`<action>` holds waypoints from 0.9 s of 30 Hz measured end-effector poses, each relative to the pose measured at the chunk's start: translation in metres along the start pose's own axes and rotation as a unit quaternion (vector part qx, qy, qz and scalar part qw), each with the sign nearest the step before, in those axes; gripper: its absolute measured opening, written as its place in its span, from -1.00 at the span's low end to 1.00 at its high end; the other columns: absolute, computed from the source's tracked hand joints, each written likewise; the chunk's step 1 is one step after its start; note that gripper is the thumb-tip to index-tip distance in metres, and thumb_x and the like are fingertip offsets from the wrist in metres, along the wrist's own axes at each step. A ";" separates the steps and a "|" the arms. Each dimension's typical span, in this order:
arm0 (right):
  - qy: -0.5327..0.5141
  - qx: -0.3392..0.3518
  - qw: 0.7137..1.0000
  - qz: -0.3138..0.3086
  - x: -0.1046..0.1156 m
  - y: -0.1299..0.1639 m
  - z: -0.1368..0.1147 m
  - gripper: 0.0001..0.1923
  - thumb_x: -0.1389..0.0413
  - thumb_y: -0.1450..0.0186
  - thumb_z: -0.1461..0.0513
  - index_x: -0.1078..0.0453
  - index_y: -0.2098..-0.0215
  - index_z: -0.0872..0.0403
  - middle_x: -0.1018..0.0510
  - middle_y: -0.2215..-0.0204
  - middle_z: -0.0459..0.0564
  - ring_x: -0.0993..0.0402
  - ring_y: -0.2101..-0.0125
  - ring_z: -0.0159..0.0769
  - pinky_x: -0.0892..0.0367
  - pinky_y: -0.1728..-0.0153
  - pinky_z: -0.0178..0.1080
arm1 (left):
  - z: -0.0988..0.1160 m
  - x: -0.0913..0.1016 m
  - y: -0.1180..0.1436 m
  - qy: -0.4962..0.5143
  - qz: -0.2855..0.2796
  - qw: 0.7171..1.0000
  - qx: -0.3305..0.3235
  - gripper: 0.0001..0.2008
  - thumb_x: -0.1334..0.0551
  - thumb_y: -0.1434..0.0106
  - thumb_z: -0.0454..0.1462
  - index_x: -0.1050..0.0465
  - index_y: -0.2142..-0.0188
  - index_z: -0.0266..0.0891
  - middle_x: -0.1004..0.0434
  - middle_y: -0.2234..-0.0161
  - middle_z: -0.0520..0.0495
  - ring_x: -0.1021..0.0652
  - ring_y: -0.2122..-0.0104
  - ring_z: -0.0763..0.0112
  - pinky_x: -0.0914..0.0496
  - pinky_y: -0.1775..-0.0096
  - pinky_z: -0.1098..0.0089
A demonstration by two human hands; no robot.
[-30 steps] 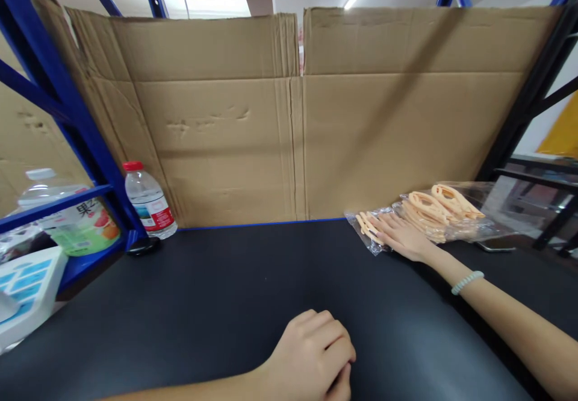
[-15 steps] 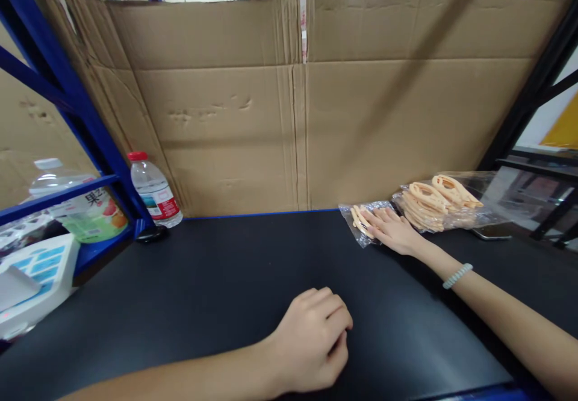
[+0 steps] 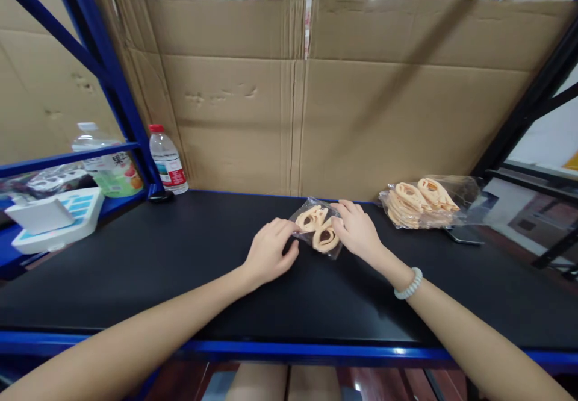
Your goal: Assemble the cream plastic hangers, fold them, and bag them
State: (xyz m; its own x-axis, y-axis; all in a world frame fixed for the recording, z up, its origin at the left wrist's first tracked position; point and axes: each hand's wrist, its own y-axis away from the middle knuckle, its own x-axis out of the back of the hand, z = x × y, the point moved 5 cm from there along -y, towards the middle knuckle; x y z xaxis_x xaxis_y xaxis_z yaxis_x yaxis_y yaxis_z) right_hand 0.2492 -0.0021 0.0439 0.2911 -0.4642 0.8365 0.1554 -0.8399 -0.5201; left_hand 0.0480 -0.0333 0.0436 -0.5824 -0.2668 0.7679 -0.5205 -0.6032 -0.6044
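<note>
A small clear plastic bag (image 3: 333, 253) lies on the black tabletop between my hands. Inside it are two beige, teardrop-shaped looped pieces (image 3: 326, 238), set side by side; their kind I cannot make out. My left hand (image 3: 272, 250) rests at the bag's left corner, fingertips touching the edge and thumb apart below. On the other side, my right hand (image 3: 359, 229) touches the bag's right edge, its thumb over the plastic and its fingers stretched past the upper corner. Neither hand is visibly closed around the bag.
A larger clear bag with a stack of similar beige pieces (image 3: 418, 202) lies at the right, over a flat dark object (image 3: 465, 236). At left stand a red-capped water bottle (image 3: 168, 163), a juice bottle (image 3: 112, 175) and a white-and-blue device (image 3: 83, 214). Cardboard (image 3: 235, 124) walls the back.
My right hand has brought the small bag from the back right to the middle. My left hand has moved up to its left side and opened out. The camera view has shifted.
</note>
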 end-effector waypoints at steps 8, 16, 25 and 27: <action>-0.170 -0.003 0.985 0.012 -0.016 -0.012 0.036 -0.49 -0.01 -0.25 0.15 -0.18 -0.16 0.07 -0.34 -0.07 0.15 -0.30 -0.06 -0.08 -0.25 -0.06 0.00 | -0.037 -0.016 -0.002 0.019 -0.266 0.962 -0.060 -0.48 0.00 -0.36 -0.03 0.05 -0.28 0.14 0.08 -0.33 -0.02 0.00 -0.29 -0.01 0.12 -0.19 -0.17; -0.070 -0.064 0.995 0.016 -0.016 -0.014 0.012 -0.53 -0.03 -0.19 0.31 -0.25 -0.09 0.09 -0.43 0.02 0.17 -0.43 0.08 -0.06 -0.33 0.12 -0.06 | -0.027 -0.011 0.001 0.035 -0.278 0.956 -0.082 -0.47 -0.03 -0.33 0.01 0.01 -0.27 0.16 -0.03 -0.29 -0.11 -0.06 -0.26 0.00 0.11 -0.16 -0.25; -0.147 -0.137 0.979 -0.023 -0.012 -0.012 0.005 -0.55 0.04 -0.17 0.32 -0.24 -0.04 0.11 -0.57 0.59 -0.12 -0.50 0.50 -0.29 -0.32 0.47 -0.32 | -0.043 0.009 -0.010 0.029 -0.217 0.975 -0.024 -0.71 0.01 -0.35 -0.05 -0.34 0.19 -0.15 -0.34 -0.02 -0.13 -0.31 -0.09 0.13 -0.01 -0.14 -0.19; -0.172 -0.153 0.973 -0.034 -0.010 -0.008 0.009 -0.52 0.02 -0.09 0.33 -0.25 -0.01 0.12 -0.51 0.69 -0.18 -0.47 0.58 -0.31 -0.31 0.50 -0.34 | -0.051 0.010 -0.011 0.000 -0.208 0.978 -0.005 -0.71 0.02 -0.36 -0.05 -0.31 0.24 -0.18 -0.38 0.03 -0.15 -0.34 -0.05 0.14 -0.02 -0.13 -0.20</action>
State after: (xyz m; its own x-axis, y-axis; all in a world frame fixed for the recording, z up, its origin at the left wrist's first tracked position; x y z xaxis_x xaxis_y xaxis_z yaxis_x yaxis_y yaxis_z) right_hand 0.2533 0.0112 0.0380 0.5961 -0.3268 0.7334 -0.0879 -0.9345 -0.3449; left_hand 0.0158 0.0086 0.0472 -0.3192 -0.0008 0.9477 -0.7177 -0.6528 -0.2423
